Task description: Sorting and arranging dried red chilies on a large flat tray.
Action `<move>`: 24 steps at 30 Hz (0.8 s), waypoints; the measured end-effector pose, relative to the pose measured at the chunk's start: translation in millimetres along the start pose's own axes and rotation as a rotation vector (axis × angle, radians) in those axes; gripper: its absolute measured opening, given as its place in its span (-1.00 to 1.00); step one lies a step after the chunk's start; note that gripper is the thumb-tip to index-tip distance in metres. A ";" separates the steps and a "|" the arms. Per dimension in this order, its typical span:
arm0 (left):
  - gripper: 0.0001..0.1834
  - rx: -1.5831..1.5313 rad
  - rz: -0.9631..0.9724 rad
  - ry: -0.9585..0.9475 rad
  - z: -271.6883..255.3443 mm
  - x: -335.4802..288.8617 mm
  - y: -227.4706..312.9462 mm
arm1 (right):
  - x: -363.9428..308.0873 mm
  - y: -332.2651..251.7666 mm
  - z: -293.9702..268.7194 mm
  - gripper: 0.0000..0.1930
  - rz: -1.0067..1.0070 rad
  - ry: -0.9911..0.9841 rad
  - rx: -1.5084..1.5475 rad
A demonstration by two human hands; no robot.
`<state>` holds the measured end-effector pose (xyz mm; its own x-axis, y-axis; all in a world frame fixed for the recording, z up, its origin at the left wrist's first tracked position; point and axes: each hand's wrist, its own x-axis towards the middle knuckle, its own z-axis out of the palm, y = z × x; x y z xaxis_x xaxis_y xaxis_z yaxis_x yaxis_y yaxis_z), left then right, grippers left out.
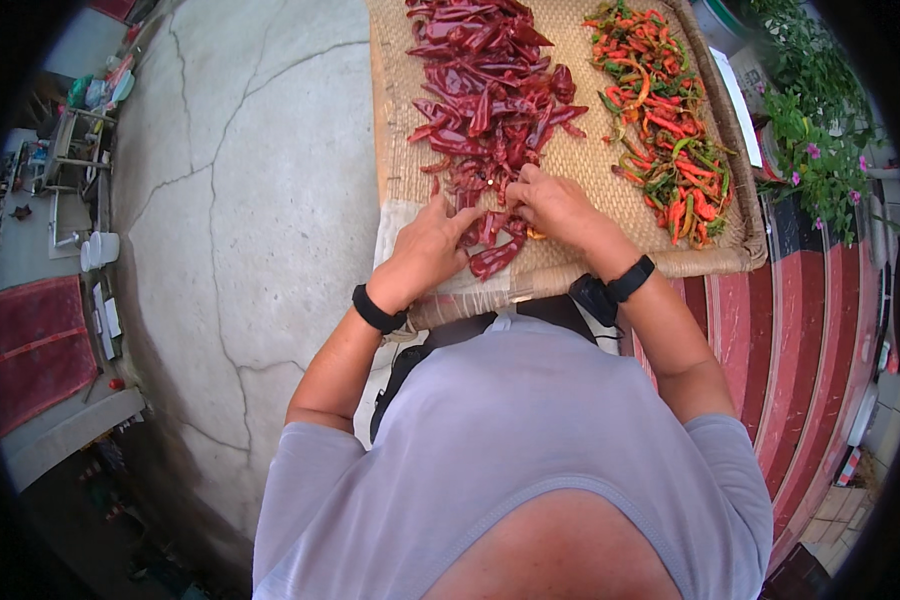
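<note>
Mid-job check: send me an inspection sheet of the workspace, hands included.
Surface: woven tray with a raised rim.
Job's things: heap of dark red chilies; separate, smaller red-and-green chilies along the right side.
Clutter: black object by the right wristband, kind unclear.
Hands: left hand and right hand both at the heap's near end; grip unclear.
Cables: thin dark cord beside the black object, purpose unclear.
Surroundings: cracked concrete floor left; flowering plant right.
</note>
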<state>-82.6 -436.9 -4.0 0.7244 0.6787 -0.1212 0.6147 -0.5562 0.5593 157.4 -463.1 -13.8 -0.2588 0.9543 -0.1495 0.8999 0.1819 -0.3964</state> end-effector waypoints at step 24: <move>-0.56 -0.345 0.024 0.200 -16.3 5.7 -5.2 | -19.4 -23.6 -12.9 -0.79 0.132 -0.002 0.181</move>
<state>-86.7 -422.3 5.8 0.6412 0.7664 0.0385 0.4325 -0.4024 0.8068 145.7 -482.9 10.2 -0.1438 0.9664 -0.2129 0.8486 0.0098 -0.5290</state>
